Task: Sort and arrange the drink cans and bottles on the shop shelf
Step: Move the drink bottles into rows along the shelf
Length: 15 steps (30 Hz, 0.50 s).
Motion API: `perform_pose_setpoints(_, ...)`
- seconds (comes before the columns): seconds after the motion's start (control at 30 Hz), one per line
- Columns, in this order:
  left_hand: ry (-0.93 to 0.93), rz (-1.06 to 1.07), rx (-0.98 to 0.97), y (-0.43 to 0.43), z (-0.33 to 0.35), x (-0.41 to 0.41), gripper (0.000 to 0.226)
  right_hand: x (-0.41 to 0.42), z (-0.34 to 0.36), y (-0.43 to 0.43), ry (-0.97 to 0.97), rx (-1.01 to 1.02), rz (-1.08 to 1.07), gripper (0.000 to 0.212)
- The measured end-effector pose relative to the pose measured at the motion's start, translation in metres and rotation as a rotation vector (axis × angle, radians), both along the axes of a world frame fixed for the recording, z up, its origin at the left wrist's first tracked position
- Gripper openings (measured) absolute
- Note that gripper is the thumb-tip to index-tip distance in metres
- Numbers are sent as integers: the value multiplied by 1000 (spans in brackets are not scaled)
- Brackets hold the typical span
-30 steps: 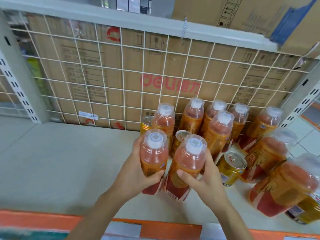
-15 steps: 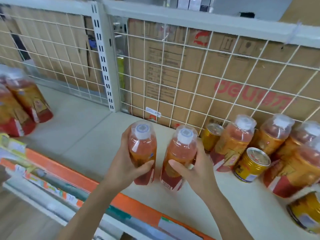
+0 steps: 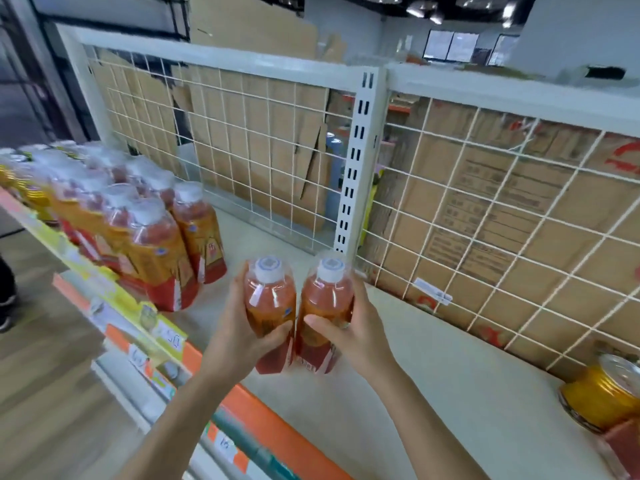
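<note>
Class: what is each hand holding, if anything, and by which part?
The left hand grips the left bottle round its labelled middle; the right hand grips the right bottle likewise.

Two slender forearms are being shown bare along their whole visible length, from the wrists back to the lower border of the view. The left forearm is being seen mostly on the near side of the orange shelf strip (image 3: 277, 431) and overlapping it close to the wrist. The right forearm is being seen wholly on the far side of that strip. The left hand (image 3: 239, 327) and the right hand (image 3: 360, 330), both beyond the strip, are being shown bare as well. Fine detail of the nails is being lost to blur.
</note>
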<state>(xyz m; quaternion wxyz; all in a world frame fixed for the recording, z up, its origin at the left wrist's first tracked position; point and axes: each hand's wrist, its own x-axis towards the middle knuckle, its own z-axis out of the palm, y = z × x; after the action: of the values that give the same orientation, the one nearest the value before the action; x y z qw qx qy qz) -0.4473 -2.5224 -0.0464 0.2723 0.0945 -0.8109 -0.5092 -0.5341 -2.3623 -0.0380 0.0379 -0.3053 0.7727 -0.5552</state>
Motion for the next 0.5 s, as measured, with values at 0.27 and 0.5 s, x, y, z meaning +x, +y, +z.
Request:
perform_pose_setpoints(0.27, 32, 274, -210, -90, 0, 10, 99, -23, -3, -107, -16, -13, 101, 74)
perform_pose_setpoints(0.5, 92, 321, -306, -122, -7, 8, 102, -38, -7, -163, 18, -52, 113, 67)
